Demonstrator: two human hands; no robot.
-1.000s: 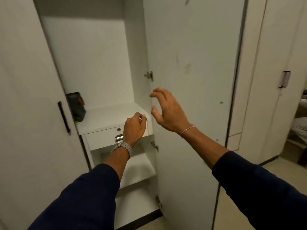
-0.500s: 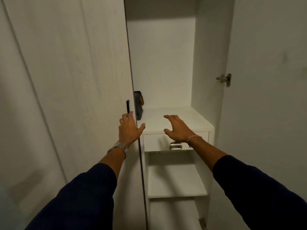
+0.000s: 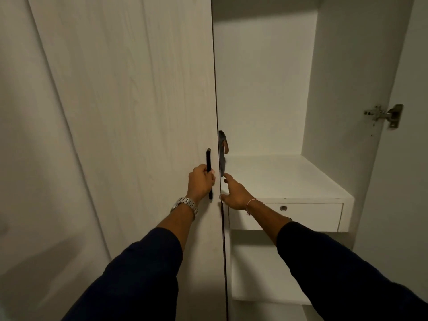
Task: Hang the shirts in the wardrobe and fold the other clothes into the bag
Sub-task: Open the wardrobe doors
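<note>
A white wardrobe stands in front of me, its left door (image 3: 129, 112) closed and its right door swung open. My left hand (image 3: 200, 183) grips the black vertical handle (image 3: 209, 162) of the left door. My right hand (image 3: 234, 193) reaches to that door's free edge with its fingers extended, the index finger pointing toward a dark object (image 3: 222, 149) half hidden behind the door. No shirts, other clothes or bag are in view.
Inside the open half are a white shelf top (image 3: 284, 177), a drawer (image 3: 301, 216) with a round metal pull, and lower shelves (image 3: 261, 286). The open right door (image 3: 407, 181) carries a metal hinge (image 3: 384, 114) at the right edge.
My left hand has closed round the left door's handle. My right hand has moved left from above the drawer to the door's edge. The view has shifted closer and to the left.
</note>
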